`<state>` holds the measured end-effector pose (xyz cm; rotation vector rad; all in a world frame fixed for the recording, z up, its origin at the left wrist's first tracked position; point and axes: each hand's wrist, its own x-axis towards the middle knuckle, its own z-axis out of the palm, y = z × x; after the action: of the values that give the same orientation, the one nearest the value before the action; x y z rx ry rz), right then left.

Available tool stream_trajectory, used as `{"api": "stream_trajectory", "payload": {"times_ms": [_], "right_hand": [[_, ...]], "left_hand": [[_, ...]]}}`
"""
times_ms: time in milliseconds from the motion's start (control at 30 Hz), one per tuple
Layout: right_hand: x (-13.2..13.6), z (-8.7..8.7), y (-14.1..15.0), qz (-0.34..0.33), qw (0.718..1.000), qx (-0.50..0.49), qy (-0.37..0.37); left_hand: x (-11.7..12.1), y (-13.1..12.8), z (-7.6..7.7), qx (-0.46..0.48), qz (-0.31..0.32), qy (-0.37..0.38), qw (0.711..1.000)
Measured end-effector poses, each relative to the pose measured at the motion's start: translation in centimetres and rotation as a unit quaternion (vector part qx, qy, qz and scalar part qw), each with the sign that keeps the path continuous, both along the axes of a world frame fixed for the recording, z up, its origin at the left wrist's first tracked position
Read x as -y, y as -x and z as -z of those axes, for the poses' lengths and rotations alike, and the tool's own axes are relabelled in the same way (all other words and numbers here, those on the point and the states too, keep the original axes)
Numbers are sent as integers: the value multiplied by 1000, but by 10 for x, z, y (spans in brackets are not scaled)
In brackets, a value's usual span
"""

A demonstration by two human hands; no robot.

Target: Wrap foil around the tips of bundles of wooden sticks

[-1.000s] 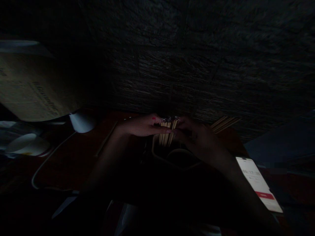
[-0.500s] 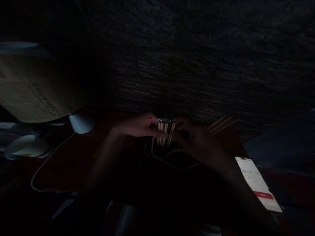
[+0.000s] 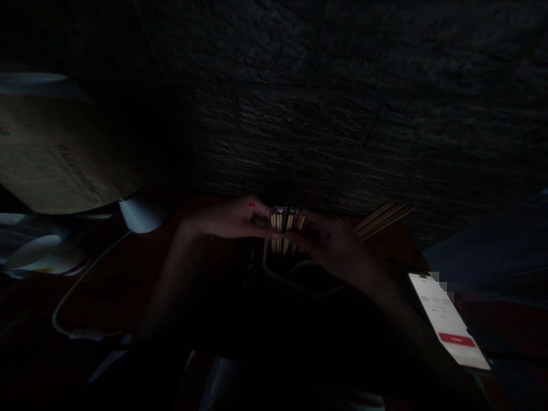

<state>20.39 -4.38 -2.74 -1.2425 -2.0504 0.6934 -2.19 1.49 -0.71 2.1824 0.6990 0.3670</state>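
Several pale wooden sticks (image 3: 279,222) stand side by side between my hands, near the foot of the stone wall. Across their top runs a dark, shiny strip (image 3: 281,210), perhaps plastic film or tape. My left hand (image 3: 231,220) grips the sticks from the left, its thumb in front; a red mark shows on this hand. From the right, my right hand (image 3: 338,242) closes on the sticks, its thumb near the left thumb. Most of its fingers are lost in shadow. Below the sticks is the pale rim of a container (image 3: 295,288); its inside is too dark to make out.
More wooden sticks (image 3: 383,221) lie right of my right hand. A lit phone (image 3: 447,319) rests at the right edge of the table. Leftward are a white cone-shaped object (image 3: 141,216), a cable (image 3: 64,297), a paper cup (image 3: 36,257) and a large printed bag (image 3: 60,154).
Both hands have shifted slightly left with the sticks. My right thumb has slid left across the front, close to the left thumb.
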Motion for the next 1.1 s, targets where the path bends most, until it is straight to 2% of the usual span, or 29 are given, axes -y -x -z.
{"api": "stream_trajectory", "payload": {"times_ms": [267, 667, 1100], "right_hand": [[-2, 0, 1, -5, 1000, -21, 16], [5, -15, -4, 13, 1000, 16, -23], [3, -9, -2, 25, 998, 41, -33]], "left_hand": [[0, 1, -2, -16, -39, 11, 999], [-1, -8, 2, -6, -19, -14, 1000], [-2, -11, 6, -13, -9, 1, 1000]]}}
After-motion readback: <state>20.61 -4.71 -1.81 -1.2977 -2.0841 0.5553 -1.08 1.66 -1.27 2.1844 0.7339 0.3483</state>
